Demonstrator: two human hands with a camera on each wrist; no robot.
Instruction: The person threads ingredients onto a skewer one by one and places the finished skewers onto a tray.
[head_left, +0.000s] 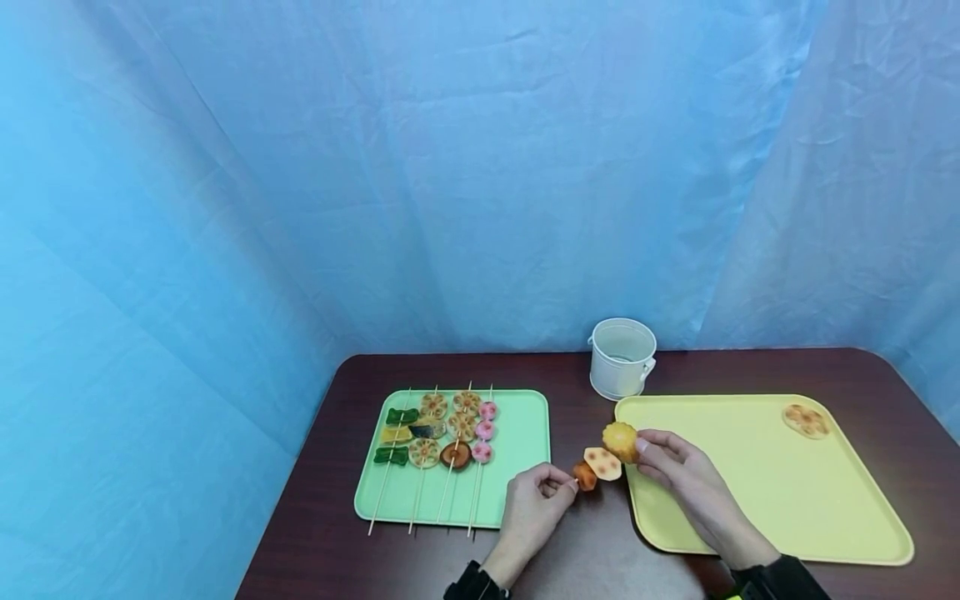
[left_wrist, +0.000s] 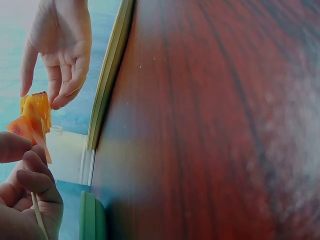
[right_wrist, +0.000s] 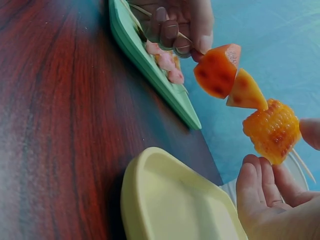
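In the head view my left hand (head_left: 531, 510) pinches the lower end of a wooden skewer (left_wrist: 38, 216), held above the table between two trays. Threaded on it are an orange chunk (right_wrist: 218, 71) closest to the left fingers, a pale spotted wedge (head_left: 603, 463) and a yellow corn piece (head_left: 619, 441) at the far end. My right hand (head_left: 693, 487) has the corn piece between thumb and fingers. In the right wrist view, the stick's tip pokes out past the corn.
A green tray (head_left: 517, 487) on the left bears several loaded skewers, one with pink balls (head_left: 485, 430). To the right lies a yellow tray (head_left: 757, 500) with one browned slice (head_left: 806, 422). A white bucket (head_left: 618, 377) stands at the table's back edge.
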